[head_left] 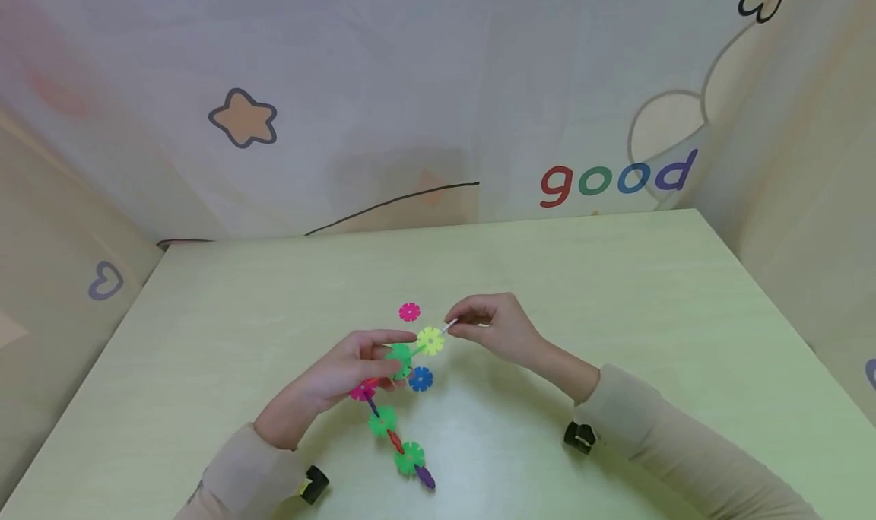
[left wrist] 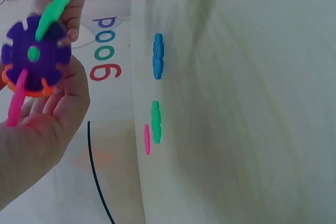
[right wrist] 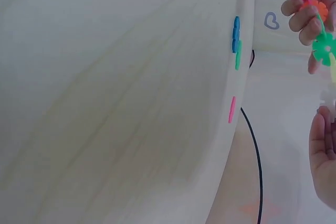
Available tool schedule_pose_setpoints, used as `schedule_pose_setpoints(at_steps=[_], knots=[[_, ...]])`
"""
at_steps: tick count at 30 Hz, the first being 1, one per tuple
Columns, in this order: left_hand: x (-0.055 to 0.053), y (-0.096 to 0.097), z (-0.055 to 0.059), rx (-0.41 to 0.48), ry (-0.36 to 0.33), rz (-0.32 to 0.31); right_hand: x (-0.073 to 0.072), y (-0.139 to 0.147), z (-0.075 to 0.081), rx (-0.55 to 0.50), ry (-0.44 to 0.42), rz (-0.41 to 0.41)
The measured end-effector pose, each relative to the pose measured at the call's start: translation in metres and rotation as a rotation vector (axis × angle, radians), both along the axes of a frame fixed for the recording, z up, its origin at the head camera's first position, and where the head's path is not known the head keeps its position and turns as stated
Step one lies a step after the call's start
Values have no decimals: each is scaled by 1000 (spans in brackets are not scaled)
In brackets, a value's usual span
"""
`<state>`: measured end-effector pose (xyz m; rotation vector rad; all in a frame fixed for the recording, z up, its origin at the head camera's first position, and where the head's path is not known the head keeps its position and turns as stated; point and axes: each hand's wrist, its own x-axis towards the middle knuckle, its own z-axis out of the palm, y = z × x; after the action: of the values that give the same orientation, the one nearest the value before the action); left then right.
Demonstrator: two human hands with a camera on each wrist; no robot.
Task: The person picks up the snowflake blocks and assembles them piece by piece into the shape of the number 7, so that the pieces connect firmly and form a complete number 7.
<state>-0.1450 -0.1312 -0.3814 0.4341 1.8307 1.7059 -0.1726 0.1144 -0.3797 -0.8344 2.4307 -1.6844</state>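
Several notched plastic discs are linked edge to edge in a chain. My left hand [head_left: 342,368] grips the chain around a green disc [head_left: 399,359], and the lower end hangs past the palm to a purple disc [head_left: 425,477]. At the upper end a yellow disc [head_left: 430,341] sticks out beyond the left fingertips. My right hand [head_left: 498,326] pinches a white disc [head_left: 449,325] between thumb and finger, its edge right at the yellow disc's rim. A purple disc [left wrist: 35,53] and an orange disc [right wrist: 315,10] of the chain show in the wrist views.
Loose on the table [head_left: 616,292] lie a pink disc [head_left: 409,312], a blue disc [head_left: 420,379] and a green disc [left wrist: 156,122]. Behind the table hangs a printed curtain [head_left: 383,87] with a black cable [head_left: 390,201] along it.
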Motion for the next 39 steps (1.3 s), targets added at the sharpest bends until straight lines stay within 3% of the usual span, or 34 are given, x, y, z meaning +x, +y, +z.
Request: schedule_pose_setpoints(at_steps=[5,13,17,22,30,39], knots=[[-2,8,2,-36,-14,-51,-3,0,1,6,14,6],[-2,16,5,65,-154,-13,-8,-1,1,-2,7,-2],[-3,21,2,96,-171,-4,-8,-5,1,-26,15,43],[-2,27,-1,61,-133,20,-9,-10,0,-25,21,80],[2,31,1,10,24,93,-6,-15,-1,12,85,96],[2,28,2,4,-8,142,-3,-20,-1,-22,66,115]])
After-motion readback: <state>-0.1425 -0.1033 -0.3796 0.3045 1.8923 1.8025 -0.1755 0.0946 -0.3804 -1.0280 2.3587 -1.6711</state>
